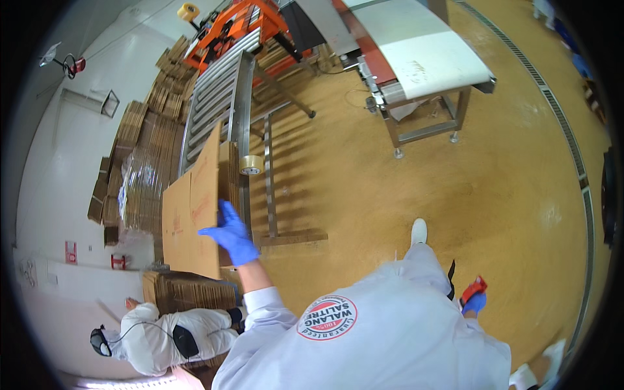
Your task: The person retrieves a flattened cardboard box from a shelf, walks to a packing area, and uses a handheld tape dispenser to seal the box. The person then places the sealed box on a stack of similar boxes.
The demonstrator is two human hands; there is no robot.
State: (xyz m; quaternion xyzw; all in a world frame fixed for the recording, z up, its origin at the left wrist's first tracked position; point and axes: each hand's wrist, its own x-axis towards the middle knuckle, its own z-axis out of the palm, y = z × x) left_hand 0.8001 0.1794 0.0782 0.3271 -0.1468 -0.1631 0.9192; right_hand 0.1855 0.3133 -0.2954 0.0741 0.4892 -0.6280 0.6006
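My left hand (235,237), in a blue glove, grips the edge of a flattened cardboard box (190,219). The thumb lies on its printed face and the fingers are behind it. The cardboard stands upright at the near end of a roller conveyor (214,97). More flat cardboard (233,180) stands behind it, beside a roll of clear tape (251,165). Low at my right side, my right hand (474,303), also gloved in blue, is closed around a red hand-held tool (474,287). Its exact kind is too small to tell.
A white belt conveyor (429,58) stands ahead on metal legs. An orange machine (239,29) adjoins the rollers. Wrapped cardboard stacks (156,170) line the left wall. A person in white (165,336) bends beside more cardboard (190,292). A floor drain (555,107) runs along the right.
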